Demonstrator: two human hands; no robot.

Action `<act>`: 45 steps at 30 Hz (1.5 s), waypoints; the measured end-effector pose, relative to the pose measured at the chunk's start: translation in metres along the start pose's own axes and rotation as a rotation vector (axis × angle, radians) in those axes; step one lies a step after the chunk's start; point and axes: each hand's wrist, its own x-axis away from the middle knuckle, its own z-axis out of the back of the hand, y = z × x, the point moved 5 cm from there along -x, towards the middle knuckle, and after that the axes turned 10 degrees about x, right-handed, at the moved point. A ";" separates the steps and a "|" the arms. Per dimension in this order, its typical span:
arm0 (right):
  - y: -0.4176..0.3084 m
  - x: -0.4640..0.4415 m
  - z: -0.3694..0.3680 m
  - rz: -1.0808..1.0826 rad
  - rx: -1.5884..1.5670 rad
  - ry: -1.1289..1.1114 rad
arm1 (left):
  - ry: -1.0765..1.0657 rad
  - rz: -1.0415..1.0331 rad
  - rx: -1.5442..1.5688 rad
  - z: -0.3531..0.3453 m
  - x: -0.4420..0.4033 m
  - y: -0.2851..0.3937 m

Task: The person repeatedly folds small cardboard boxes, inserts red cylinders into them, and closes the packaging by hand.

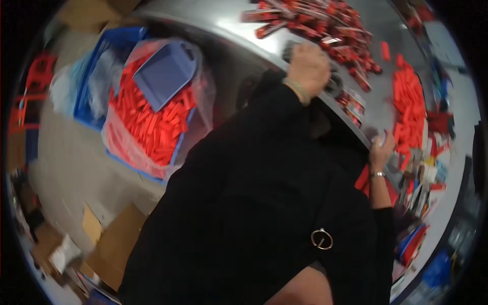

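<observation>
My left hand [308, 66], blurred, is closed at the near edge of the metal table, a pale band on its wrist. Its fingers curl down over something I cannot make out. Dark round parts [333, 84] show beside it. Close by lie small red-and-black printed packs [356, 108]. Farther along the same edge is my right hand [381, 151], with a silver bracelet. Its thumb and fingers are apart, and I see nothing between them. Behind my left hand rises a heap of red-and-black printed packs [330, 28]. Plain red pieces [408, 101] are piled beyond my right hand.
At left, a blue crate [84, 104] holds clear plastic bags. Beside it, a plastic-lined bin is full of red pieces [147, 129], a grey-blue scoop tray [168, 76] on top. Open cardboard [119, 244] lies on the floor. Mixed items [419, 198] crowd the table's right side.
</observation>
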 end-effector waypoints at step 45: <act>0.100 -0.081 -0.035 -0.111 -0.068 -0.214 | -0.604 -0.136 0.226 -0.051 -0.016 0.101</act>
